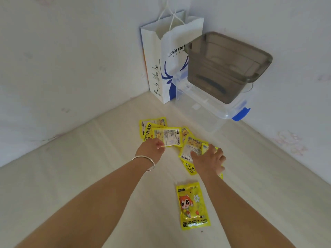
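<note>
Several yellow hand-warmer packets lie in a loose pile (186, 138) on a cream mattress surface (89, 176). My left hand (152, 147), a silver bangle on its wrist, pinches the lower left corner of one packet (167, 136) that shows its printed back. My right hand (209, 158) reaches over the right side of the pile, fingers spread and resting on a packet (193, 147). One more packet (193, 206) lies apart, face up with a cartoon figure, between my forearms.
In the far corner stands a white paper coffee bag (161, 56). Beside it a clear plastic box with blue clips (215, 108) carries a smoky grey bin (225, 68) on top. Pale walls close in the left and right sides.
</note>
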